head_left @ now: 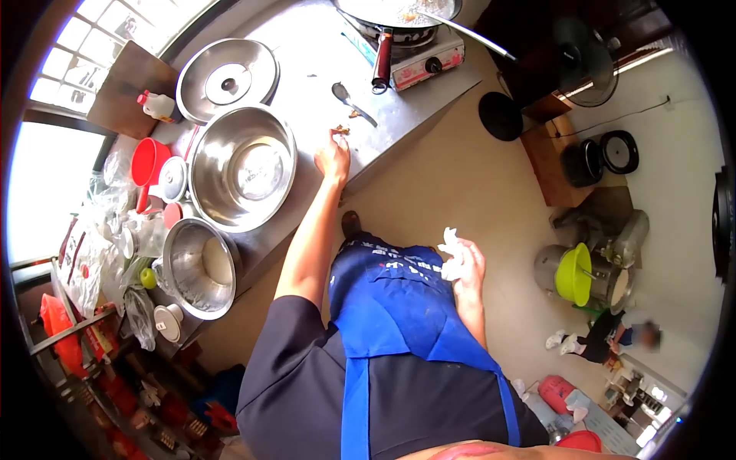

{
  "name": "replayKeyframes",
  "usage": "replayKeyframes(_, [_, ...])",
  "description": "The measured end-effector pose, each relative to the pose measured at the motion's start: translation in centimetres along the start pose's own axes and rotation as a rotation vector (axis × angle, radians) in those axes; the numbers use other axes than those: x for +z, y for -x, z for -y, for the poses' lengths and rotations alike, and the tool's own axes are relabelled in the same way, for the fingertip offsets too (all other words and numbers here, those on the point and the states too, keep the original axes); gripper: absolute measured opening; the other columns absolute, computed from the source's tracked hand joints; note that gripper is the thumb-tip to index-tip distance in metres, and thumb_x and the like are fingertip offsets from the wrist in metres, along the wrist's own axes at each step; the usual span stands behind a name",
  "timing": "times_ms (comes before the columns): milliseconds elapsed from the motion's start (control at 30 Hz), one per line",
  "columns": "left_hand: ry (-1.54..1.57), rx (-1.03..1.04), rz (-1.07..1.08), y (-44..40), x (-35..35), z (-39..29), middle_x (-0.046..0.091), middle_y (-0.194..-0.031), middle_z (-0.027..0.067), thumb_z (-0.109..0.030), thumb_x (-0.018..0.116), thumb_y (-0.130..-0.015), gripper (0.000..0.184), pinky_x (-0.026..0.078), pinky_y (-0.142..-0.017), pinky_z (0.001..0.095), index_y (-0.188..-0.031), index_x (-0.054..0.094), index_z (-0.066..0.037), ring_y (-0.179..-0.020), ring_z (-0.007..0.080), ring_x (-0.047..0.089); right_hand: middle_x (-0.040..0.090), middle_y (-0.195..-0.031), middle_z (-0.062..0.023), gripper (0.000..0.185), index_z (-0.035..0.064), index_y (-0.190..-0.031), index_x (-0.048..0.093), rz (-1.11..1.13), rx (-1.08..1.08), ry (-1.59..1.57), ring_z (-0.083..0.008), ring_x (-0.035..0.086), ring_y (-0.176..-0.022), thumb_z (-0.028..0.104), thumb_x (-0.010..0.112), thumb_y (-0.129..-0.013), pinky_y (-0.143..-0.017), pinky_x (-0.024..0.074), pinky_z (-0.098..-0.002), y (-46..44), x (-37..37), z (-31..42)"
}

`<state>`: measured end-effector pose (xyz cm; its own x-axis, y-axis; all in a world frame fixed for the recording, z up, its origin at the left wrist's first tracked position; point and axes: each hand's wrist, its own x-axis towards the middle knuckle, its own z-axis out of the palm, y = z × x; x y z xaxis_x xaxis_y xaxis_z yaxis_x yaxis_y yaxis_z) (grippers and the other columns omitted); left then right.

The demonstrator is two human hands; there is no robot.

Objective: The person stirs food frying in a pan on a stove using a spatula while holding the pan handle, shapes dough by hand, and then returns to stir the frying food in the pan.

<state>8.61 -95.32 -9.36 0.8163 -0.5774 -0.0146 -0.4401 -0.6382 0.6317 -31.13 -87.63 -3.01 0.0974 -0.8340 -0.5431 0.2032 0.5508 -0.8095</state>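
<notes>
My left hand [332, 159] reaches over the metal counter, its fingers pinched at some small brown scraps [342, 130]. Just beyond them lies a metal spoon [354, 104] with a dark bowl. In my right hand [472, 274], held beside my blue apron, is a crumpled white tissue [454, 257]. Left of my left arm, a large steel basin [244, 167] stands on the counter. At the far end a pan [387, 11] with a wooden handle sits on a gas stove [431, 63], and a long-handled utensil [479, 38] rests in it.
A steel lid [228, 80], a red dipper [149, 162], a white bottle [159, 106] and a smaller steel bowl [201, 268] crowd the counter's left side. Plastic bags [96, 257] hang near the window. Across the floor are a lime-green basin [573, 274] and another person [606, 333].
</notes>
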Motion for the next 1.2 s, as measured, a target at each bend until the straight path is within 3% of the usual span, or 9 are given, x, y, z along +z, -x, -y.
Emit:
replayKeyframes(33, [0.009,-0.008,0.011,-0.7,0.6,0.1,0.071,-0.082,0.0157,-0.025,0.068,-0.090,0.021,0.054,-0.074,0.0453,-0.104,0.069,-0.010,-0.082,0.0337,0.071,0.067,-0.081,-0.0090,0.015,0.0015,-0.106,0.065,0.025,0.003,0.009,-0.0120,0.059,-0.056,0.011,0.055,-0.100,-0.049,0.0493,-0.0266,0.5,1.4,0.4])
replayKeyframes(100, [-0.149,0.279,-0.184,-1.5,1.5,0.9,0.071,-0.081,0.0161,-0.018,0.063,-0.089,0.016,0.054,-0.072,0.0477,-0.101,0.066,-0.009,-0.080,0.0363,0.070,0.068,-0.082,-0.0090,0.014,0.0019,-0.106,0.065,0.023,-0.005,0.019,-0.0114,0.059,-0.056,0.011,0.057,-0.100,-0.048,0.0490,-0.0265,1.4,3.2,0.9])
replayKeyframes(233, [-0.208,0.289,-0.056,-3.4,2.3,2.0,0.072,-0.092,0.0174,-0.021,0.058,-0.091,0.016,0.055,-0.074,0.0478,-0.097,0.064,-0.008,-0.087,0.0365,0.070,0.068,-0.085,-0.0076,0.014,0.0022,-0.106,0.065,0.052,-0.024,0.124,-0.0102,0.059,-0.059,0.013,0.057,-0.101,-0.051,0.0491,-0.0252,1.2,3.3,3.1])
replayKeyframes(600, [-0.160,0.229,-0.092,-2.9,2.3,2.8,0.071,-0.093,0.0171,-0.026,0.064,-0.089,0.021,0.054,-0.079,0.0464,-0.091,0.069,-0.006,-0.088,0.0357,0.070,0.067,-0.081,-0.0062,0.015,0.0031,-0.105,0.066,0.025,-0.052,0.095,-0.0096,0.058,-0.059,0.013,0.055,-0.102,-0.051,0.0484,-0.0250,-1.1,2.6,4.9])
replayKeyframes(800, [-0.026,0.007,-0.035,-2.8,1.7,2.3,0.073,-0.084,0.0182,-0.027,0.067,-0.088,0.024,0.054,-0.076,0.0439,-0.089,0.071,-0.003,-0.078,0.0357,0.071,0.067,-0.081,-0.0061,0.015,0.0033,-0.105,0.066,0.067,0.003,0.111,-0.0092,0.058,-0.058,0.014,0.055,-0.102,-0.051,0.0479,-0.0245,-1.2,2.0,5.4])
replayKeyframes(900, [0.270,-0.111,-0.024,-3.4,2.6,4.0,0.074,-0.080,0.0180,-0.027,0.070,-0.087,0.022,0.055,-0.076,0.0389,-0.089,0.075,-0.006,-0.075,0.0297,0.072,0.067,-0.081,-0.0062,0.015,0.0034,-0.105,0.066,0.048,-0.041,0.116,-0.0090,0.057,-0.058,0.014,0.055,-0.102,-0.051,0.0475,-0.0241,-1.5,1.6,5.2])
replayKeyframes(1000, [0.230,-0.227,0.095,-3.9,3.3,5.4,0.073,-0.077,0.0173,-0.026,0.073,-0.086,0.024,0.055,-0.074,0.0396,-0.090,0.073,-0.003,-0.075,0.0286,0.073,0.067,-0.081,-0.0062,0.015,0.0034,-0.105,0.066,0.051,-0.044,0.107,-0.0088,0.057,-0.057,0.014,0.056,-0.102,-0.050,0.0470,-0.0238,-1.6,1.1,4.9])
replayKeyframes(1033, [0.059,-0.064,0.000,-2.9,1.8,4.2,0.073,-0.079,0.0191,-0.025,0.072,-0.086,0.023,0.055,-0.076,0.0427,-0.094,0.072,-0.003,-0.078,0.0342,0.072,0.067,-0.082,-0.0062,0.015,0.0034,-0.105,0.066,0.057,-0.044,0.103,-0.0087,0.058,-0.058,0.014,0.056,-0.102,-0.050,0.0468,-0.0238,-1.6,1.0,4.8])
replayKeyframes(1200, [-0.030,-0.023,-0.101,-1.5,1.2,4.5,0.073,-0.085,0.0198,-0.022,0.070,-0.086,0.021,0.054,-0.078,0.0451,-0.099,0.069,-0.005,-0.081,0.0380,0.071,0.068,-0.082,-0.0061,0.015,0.0035,-0.105,0.066,0.058,-0.045,0.114,-0.0086,0.058,-0.058,0.014,0.056,-0.102,-0.050,0.0465,-0.0238,-1.7,0.8,4.8])
